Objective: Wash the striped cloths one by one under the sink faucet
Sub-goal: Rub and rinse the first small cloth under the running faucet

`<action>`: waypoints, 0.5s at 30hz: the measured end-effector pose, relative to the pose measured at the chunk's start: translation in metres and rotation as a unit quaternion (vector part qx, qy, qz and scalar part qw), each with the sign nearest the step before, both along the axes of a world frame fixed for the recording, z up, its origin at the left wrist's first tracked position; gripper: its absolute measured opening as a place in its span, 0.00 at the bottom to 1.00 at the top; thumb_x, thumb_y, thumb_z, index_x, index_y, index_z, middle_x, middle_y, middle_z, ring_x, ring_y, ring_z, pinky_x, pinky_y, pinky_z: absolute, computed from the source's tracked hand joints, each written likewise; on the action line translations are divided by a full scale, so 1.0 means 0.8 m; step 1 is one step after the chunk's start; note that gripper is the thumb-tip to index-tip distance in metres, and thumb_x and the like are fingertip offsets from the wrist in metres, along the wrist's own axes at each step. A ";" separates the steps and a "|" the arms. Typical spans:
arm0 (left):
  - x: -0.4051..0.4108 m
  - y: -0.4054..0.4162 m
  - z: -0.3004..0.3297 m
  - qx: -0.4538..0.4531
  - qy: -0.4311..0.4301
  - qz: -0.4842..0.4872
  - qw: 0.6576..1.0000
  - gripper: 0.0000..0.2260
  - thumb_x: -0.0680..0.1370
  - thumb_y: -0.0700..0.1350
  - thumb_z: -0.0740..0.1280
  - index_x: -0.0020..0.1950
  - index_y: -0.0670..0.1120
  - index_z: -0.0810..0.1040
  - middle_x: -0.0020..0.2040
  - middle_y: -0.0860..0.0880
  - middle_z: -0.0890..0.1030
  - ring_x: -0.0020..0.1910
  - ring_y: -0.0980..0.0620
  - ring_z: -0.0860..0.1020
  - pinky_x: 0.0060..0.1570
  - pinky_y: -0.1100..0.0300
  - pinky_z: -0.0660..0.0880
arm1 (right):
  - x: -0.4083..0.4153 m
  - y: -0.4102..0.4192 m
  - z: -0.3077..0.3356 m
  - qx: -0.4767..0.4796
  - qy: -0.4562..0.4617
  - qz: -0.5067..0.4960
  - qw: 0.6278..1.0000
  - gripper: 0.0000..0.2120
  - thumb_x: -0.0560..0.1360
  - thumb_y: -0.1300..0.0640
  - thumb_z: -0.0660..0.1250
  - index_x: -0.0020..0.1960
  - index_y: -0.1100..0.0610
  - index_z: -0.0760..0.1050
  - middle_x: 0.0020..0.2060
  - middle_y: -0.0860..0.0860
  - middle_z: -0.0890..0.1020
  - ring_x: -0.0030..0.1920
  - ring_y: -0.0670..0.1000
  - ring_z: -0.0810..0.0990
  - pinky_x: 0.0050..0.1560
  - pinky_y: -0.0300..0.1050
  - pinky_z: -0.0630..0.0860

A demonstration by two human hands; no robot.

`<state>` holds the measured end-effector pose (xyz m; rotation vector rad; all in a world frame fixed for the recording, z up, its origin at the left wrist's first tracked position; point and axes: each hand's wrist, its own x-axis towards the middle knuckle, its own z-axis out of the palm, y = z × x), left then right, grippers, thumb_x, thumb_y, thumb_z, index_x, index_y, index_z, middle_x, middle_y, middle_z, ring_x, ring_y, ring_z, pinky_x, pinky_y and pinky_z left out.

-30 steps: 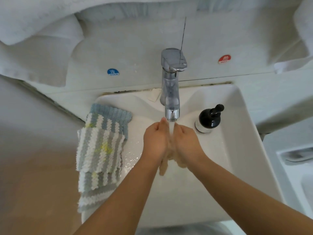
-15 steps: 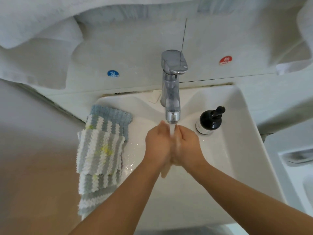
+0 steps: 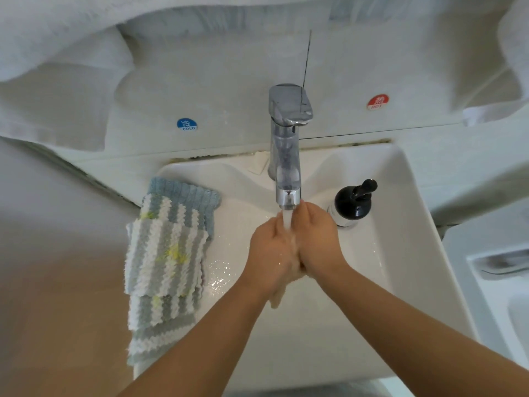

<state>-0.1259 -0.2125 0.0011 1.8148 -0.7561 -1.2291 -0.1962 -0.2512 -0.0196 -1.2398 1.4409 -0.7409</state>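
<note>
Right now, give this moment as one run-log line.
left hand + right hand: pressed together under running faucet | striped cloths: stacked on sink left rim

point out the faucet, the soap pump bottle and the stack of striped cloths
faucet (image 3: 288, 156): head view, on the chrome upright body.
soap pump bottle (image 3: 352, 203): head view, on the round black body.
stack of striped cloths (image 3: 164, 253): head view, on the top cloth.

Grey-and-white striped cloths (image 3: 166, 253), some yellow-stained, lie overlapped on the sink's (image 3: 400, 253) left rim, beside the running faucet (image 3: 287, 156)
</note>
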 end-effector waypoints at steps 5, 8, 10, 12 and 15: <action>0.015 -0.012 -0.006 -0.022 -0.074 0.030 0.997 0.16 0.84 0.46 0.54 0.36 0.52 0.68 0.34 0.52 0.72 0.35 0.51 0.73 0.37 0.57 0.75 | 0.003 0.023 0.011 -0.012 0.029 0.084 0.996 0.19 0.81 0.51 0.60 0.31 0.51 0.67 0.25 0.45 0.73 0.27 0.40 0.73 0.32 0.34 0.70; 0.007 -0.006 -0.002 0.010 0.013 -0.006 1.000 0.13 0.81 0.46 0.62 0.37 0.47 0.70 0.31 0.49 0.73 0.31 0.50 0.73 0.33 0.58 0.73 | 0.002 0.004 0.010 -0.008 -0.001 0.026 1.000 0.20 0.82 0.54 0.57 0.30 0.54 0.65 0.24 0.45 0.70 0.29 0.47 0.69 0.36 0.46 0.69; 0.002 -0.003 0.000 0.033 0.041 -0.042 0.998 0.11 0.78 0.45 0.66 0.37 0.43 0.71 0.29 0.48 0.73 0.28 0.49 0.73 0.30 0.60 0.72 | 0.003 -0.005 0.008 -0.007 0.008 0.009 1.000 0.21 0.81 0.56 0.56 0.30 0.53 0.62 0.22 0.44 0.67 0.28 0.46 0.65 0.35 0.45 0.65; 0.009 -0.012 -0.004 0.038 -0.014 -0.010 0.999 0.13 0.81 0.45 0.61 0.38 0.44 0.73 0.30 0.49 0.75 0.29 0.53 0.75 0.32 0.59 0.72 | 0.006 0.005 0.005 -0.005 0.019 0.058 0.998 0.20 0.80 0.56 0.59 0.30 0.52 0.62 0.23 0.45 0.67 0.28 0.45 0.66 0.35 0.43 0.66; 0.018 -0.017 -0.008 0.037 -0.012 0.066 0.997 0.17 0.84 0.48 0.55 0.40 0.45 0.75 0.34 0.48 0.78 0.33 0.56 0.79 0.39 0.57 0.73 | 0.007 0.018 0.011 0.012 0.045 0.097 0.994 0.18 0.79 0.56 0.61 0.32 0.54 0.64 0.24 0.45 0.68 0.24 0.42 0.69 0.29 0.33 0.66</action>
